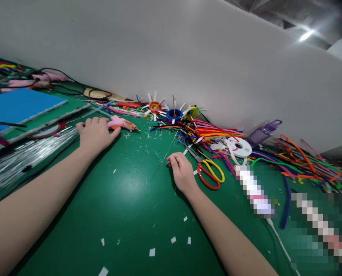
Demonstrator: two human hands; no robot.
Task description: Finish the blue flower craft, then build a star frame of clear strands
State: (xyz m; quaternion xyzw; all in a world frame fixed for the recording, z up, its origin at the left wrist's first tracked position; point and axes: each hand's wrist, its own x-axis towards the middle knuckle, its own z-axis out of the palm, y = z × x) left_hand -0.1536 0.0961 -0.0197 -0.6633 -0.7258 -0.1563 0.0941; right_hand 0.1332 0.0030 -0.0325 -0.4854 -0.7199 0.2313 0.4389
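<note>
My left hand lies over the back of a pink hot glue gun, fingers curled down around its handle, which the palm mostly hides. The gun's stained nozzle points right, along the table. My right hand is held low over the green table with thumb and fingers pinched together; whatever is between them is too small or hidden to make out. Thin clear strands spread just left of its fingertips. Close to its right side are scissors with one red and one yellow handle loop, lying with blades slightly apart.
Against the grey wall stand an orange cap and a blue cap with white strips radiating out. Pipe cleaners, a white ribbon spool and a purple bottle crowd the right. A blue board lies left. Paper scraps dot the front.
</note>
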